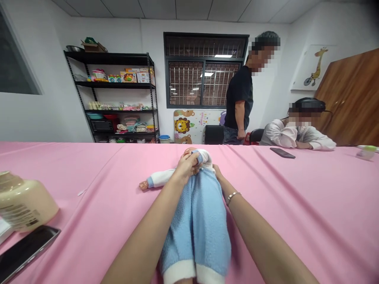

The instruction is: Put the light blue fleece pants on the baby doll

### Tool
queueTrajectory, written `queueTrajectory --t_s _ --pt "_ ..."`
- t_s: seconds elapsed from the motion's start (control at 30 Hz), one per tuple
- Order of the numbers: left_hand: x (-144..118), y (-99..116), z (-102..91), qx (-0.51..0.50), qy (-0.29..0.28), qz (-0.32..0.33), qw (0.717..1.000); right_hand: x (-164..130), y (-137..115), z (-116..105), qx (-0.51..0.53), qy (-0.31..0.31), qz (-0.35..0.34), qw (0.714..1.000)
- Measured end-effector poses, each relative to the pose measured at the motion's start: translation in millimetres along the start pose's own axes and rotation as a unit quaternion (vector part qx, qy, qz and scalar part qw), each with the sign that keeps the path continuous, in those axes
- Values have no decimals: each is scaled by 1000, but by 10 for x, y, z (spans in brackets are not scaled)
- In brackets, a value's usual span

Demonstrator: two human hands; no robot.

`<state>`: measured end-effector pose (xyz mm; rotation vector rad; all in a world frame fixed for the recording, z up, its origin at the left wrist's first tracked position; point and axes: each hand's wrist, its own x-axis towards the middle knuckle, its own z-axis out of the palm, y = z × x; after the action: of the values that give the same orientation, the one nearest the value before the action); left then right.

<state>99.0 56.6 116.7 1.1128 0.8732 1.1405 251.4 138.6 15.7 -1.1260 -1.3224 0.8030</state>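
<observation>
Right at the middle of the pink tabletop [97,173] lies a doll [194,213] in blue fleece, feet toward the wearer. Her left hand [188,165] pinches the clothing at its collar; the right hand [217,171], half hidden behind, grips the other side.

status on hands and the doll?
Left hand gripping at neck of baby doll in fleecy blue-and-white suit. Right hand mostly hidden behind its shoulder, grip unclear. Doll lies flat on pink tablecloth. Nothing obstructing.

Doll [192,205] on table [296,205] centre; bottle [23,203], phone [25,248] left; second phone [282,153] far right.
</observation>
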Motion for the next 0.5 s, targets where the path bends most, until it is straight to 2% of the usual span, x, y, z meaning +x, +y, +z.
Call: queueTrajectory --t_s 0.07,0.17,0.23,0.3,0.37,0.43,0.47,0.5 --pt "-22 21 25 -90 -39 -18 995 -115 -35 -20 20 6 8 1000" --pt "-45 113 53 -180 -83 9 980 -329 -123 -134 133 2 41 990" --pt "-34 186 32 -201 -59 39 977 -471 -195 -231 243 -2 94 965" --pt "1 222 -41 -179 -4 64 982 -587 -253 -305 325 -3 155 933" --pt "56 183 -174 -94 61 85 990 -661 -277 -335 370 16 205 906" --pt "109 65 -361 75 117 106 985 -694 -261 -327 379 56 230 895" --pt "127 -15 -465 184 136 117 966 -700 -242 -313 371 76 234 895" --pt "134 -102 -569 290 147 131 937 -702 -220 -296 358 85 235 900"
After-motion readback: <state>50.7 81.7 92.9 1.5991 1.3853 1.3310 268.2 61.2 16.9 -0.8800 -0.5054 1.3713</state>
